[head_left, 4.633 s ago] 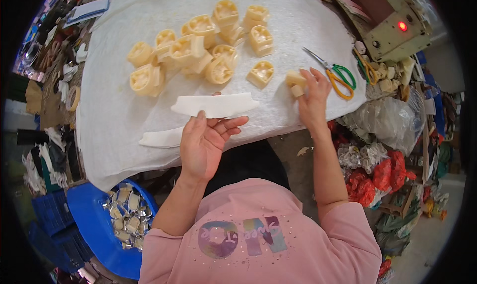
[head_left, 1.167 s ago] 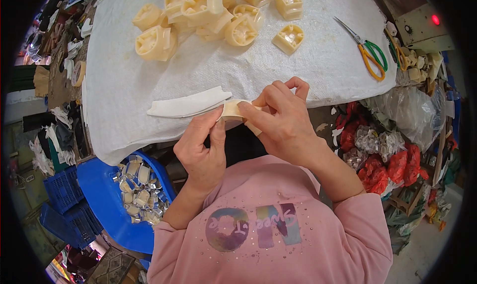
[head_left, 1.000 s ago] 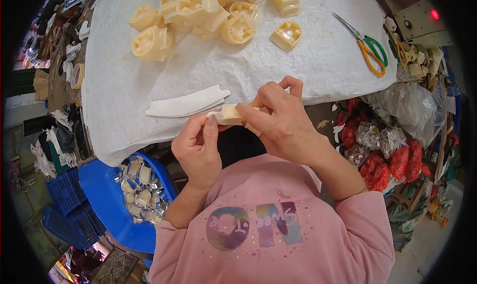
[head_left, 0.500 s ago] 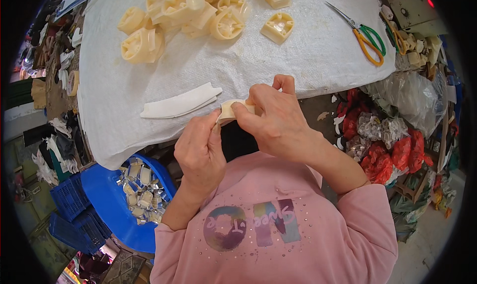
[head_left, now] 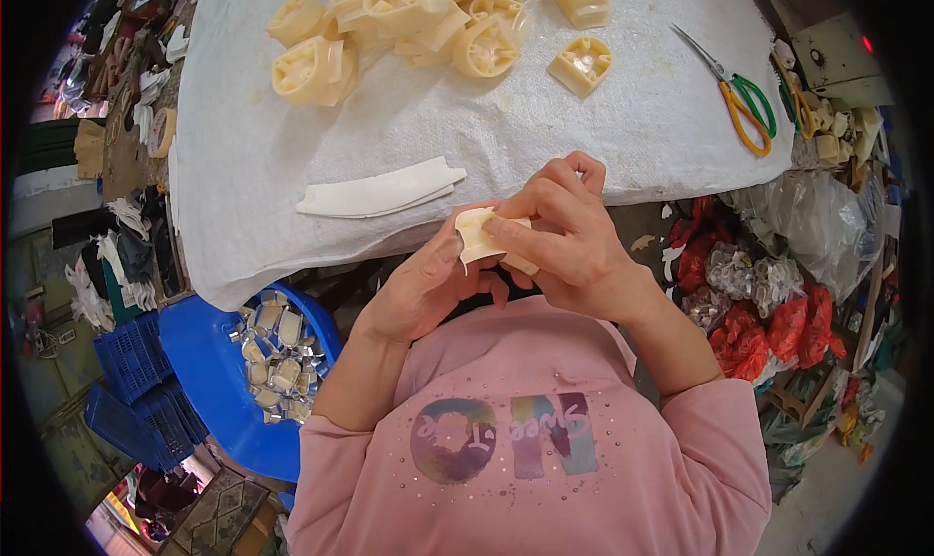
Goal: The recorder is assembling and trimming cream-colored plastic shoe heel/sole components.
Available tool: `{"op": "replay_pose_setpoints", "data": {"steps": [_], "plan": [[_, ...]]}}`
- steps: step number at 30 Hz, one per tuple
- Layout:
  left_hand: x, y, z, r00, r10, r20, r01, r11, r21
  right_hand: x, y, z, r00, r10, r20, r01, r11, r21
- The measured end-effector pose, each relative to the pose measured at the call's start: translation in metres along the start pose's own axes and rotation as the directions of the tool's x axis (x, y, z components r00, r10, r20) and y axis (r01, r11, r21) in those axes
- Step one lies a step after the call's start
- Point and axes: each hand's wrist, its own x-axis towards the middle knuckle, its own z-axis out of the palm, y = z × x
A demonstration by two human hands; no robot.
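In front of my chest, at the table's near edge, I hold a small cream shoe heel (head_left: 479,237) with a pale strip wrapped along its curved face. My left hand (head_left: 420,279) cups the heel from the left and below, fingers bent around it. Its upper side is pinched by my right hand (head_left: 579,250), the thumb lying on the strip. My fingers hide part of the heel. Left of my hands, several white curved strips (head_left: 379,191) lie stacked on the cloth. A heap of cream plastic heels (head_left: 399,26) sits farther back, with one heel (head_left: 582,67) apart to its right.
White woven cloth (head_left: 243,177) covers the table. Scissors (head_left: 744,108) with orange and green handles rest near its right edge. At lower left stands a blue tub (head_left: 199,361) holding several covered pieces (head_left: 282,361). Red plastic bags (head_left: 744,337) lie low on the right.
The heel has turned in my hands, so more of its strip-covered face shows. My left hand has gone from a fingertip pinch to cupping it. The view has shifted slightly.
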Motion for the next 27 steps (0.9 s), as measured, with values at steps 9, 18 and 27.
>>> {"op": "replay_pose_setpoints", "data": {"steps": [9, 18, 27], "plan": [[0.008, 0.007, 0.001, 0.992, -0.093, -0.087, 0.088, 0.994, -0.064, 0.002, -0.002, -0.003, 0.997, -0.023, 0.068, 0.023, 1.0, 0.008], [0.007, 0.005, 0.008, 0.98, 0.089, -0.18, -0.053, 0.979, 0.198, 0.003, 0.006, -0.003, 1.0, 0.021, 0.01, -0.021, 1.0, 0.001], [-0.001, -0.013, 0.003, 0.692, 0.711, -0.125, -0.485, 0.587, 0.648, 0.001, 0.004, -0.005, 0.998, 0.048, 0.031, -0.048, 0.999, 0.017]]}}
